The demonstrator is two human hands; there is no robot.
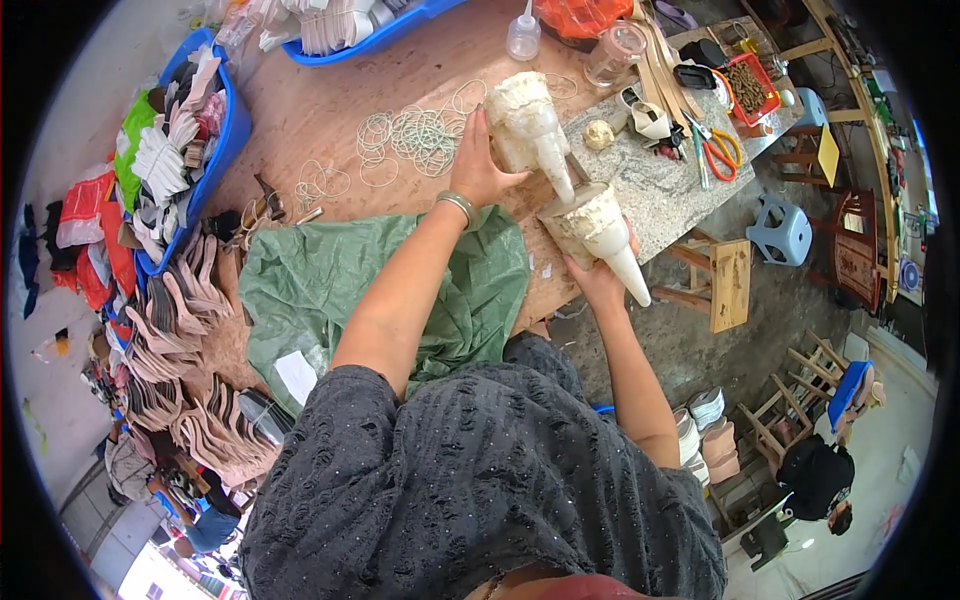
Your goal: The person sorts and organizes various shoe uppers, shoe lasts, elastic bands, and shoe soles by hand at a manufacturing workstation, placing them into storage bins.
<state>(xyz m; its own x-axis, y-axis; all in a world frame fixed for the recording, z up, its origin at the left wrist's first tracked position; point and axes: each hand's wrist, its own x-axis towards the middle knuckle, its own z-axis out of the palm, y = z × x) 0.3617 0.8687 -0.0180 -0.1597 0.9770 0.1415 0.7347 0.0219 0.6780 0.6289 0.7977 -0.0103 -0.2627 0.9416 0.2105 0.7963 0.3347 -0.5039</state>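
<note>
Over the table's right part I hold two off-white containers with long tapered spouts and crusted, yellowish rims. My left hand [483, 165] is wrapped round the left side of the farther spouted container [522, 115], thumb below it. My right hand [602, 282] grips the nearer spouted container [592, 222] from below and the right; some of its fingers are hidden behind it. Both spouts point toward me and slightly right. The farther spout's tip overlaps the nearer container's rim; whether they touch, I cannot tell. Left of my left hand lies tangled pale green string [425, 140].
A green cloth [380, 280] drapes over the near table edge. Blue baskets [235, 120] of cut pieces stand left and back. Orange-handled scissors [718, 158], a clear jar [615, 52] and a squeeze bottle [523, 38] lie or stand rightward. A wooden stool [730, 285] stands right; people are behind.
</note>
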